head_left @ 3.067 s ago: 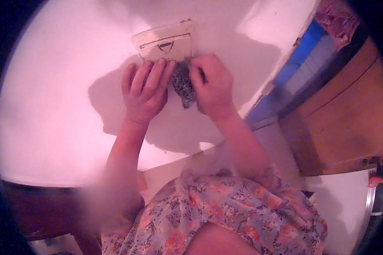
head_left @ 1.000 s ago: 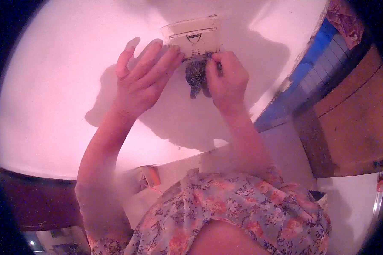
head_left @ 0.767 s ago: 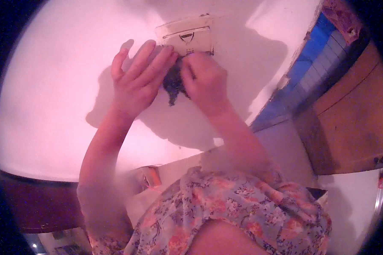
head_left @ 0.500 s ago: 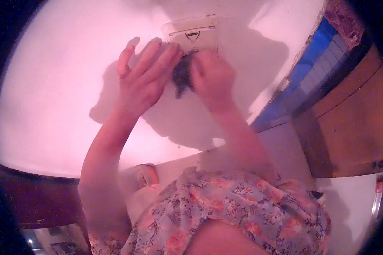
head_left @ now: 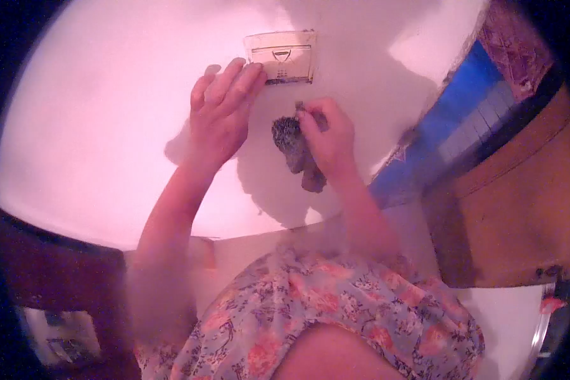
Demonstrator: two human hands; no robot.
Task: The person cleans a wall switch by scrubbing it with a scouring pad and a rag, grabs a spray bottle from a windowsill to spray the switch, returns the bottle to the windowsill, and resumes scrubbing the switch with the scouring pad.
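Note:
A small cream panel with a dark-outlined latch-like mark and a dark lower edge is set on a broad white surface. My left hand lies against that surface with fingers extended, their tips at the panel's lower left corner. Below and right of the panel, my right hand pinches a dark grey, rough-textured cloth. The cloth hangs down in a crumpled bunch, and a bit of it pokes out above the fingertips. Part of it is hidden behind the hand.
At the right stand a blue-and-grey area and a brown wooden panel. A dark maroon surface lies at lower left. Shadows of my arms fall across the white surface. My floral clothing fills the lower middle.
My right hand has moved down, away from the panel, with the cloth, leaving the panel's lower part uncovered. My left hand stays by the panel's left corner, and the view has shifted slightly.

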